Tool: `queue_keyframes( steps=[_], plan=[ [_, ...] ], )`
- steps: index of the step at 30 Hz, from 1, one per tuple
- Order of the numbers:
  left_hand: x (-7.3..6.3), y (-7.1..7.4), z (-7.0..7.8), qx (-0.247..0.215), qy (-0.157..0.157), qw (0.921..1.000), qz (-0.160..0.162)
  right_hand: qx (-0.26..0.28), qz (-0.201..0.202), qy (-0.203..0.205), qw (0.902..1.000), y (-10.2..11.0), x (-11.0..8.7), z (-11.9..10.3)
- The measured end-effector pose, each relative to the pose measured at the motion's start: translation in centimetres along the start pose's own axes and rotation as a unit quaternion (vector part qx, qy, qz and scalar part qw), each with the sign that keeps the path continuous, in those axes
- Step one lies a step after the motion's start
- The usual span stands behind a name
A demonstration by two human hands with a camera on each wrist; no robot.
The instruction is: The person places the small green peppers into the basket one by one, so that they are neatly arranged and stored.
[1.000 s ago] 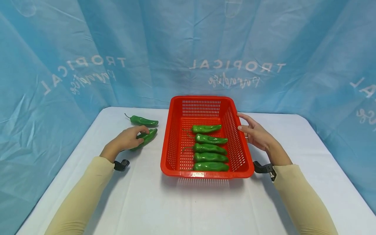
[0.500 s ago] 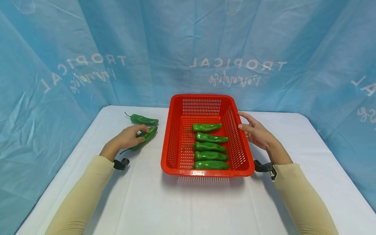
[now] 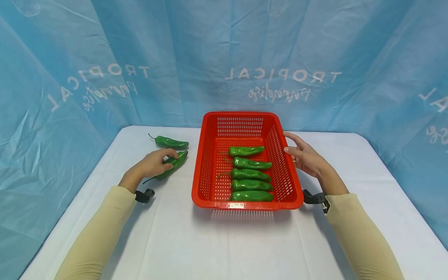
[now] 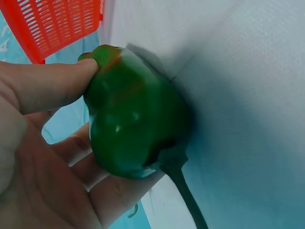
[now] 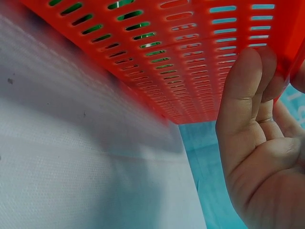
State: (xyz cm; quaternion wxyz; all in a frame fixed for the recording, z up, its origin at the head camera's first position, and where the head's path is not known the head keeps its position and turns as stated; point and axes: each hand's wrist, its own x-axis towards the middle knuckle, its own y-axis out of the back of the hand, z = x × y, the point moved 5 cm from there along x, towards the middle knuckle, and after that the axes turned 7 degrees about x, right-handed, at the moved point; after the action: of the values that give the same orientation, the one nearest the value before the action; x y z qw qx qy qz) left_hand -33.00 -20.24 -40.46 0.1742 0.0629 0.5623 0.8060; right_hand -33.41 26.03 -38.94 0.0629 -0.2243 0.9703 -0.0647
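Note:
My left hand (image 3: 154, 163) grips a green chili pepper (image 3: 179, 160) at the left of the table, thumb on one side and fingers on the other. Its thin stem points back toward the wrist; in the left wrist view the pepper (image 4: 138, 114) lies close to the white cloth. Another green pepper (image 3: 171, 142) rests just beyond it. A red plastic basket (image 3: 197, 171) stands mid-table with several peppers (image 3: 250, 175) lying in a row inside. My right hand (image 3: 308, 157) holds the basket's right rim, thumb at the rim, and some fingers (image 5: 243, 86) against the outer wall.
White cloth (image 3: 224, 249) covers the table. Blue plastic curtains (image 3: 196, 58) with mirrored lettering hang behind and at both sides. The basket's slotted near wall overhangs the cloth, and its tall walls stand between the two hands.
The view has shifted slightly. Both hands, the peppers and the basket stay almost where they were, with the left hand on the same pepper throughout.

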Motion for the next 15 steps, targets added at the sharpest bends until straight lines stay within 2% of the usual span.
queue_keyframes(
  steps=[15],
  plan=[
    [-0.14, -0.04, 0.21, -0.003, 0.003, 0.9999, -0.012, 0.005, 0.004, -0.002, 1.0, -0.07, -0.1, 0.0]
  ],
)
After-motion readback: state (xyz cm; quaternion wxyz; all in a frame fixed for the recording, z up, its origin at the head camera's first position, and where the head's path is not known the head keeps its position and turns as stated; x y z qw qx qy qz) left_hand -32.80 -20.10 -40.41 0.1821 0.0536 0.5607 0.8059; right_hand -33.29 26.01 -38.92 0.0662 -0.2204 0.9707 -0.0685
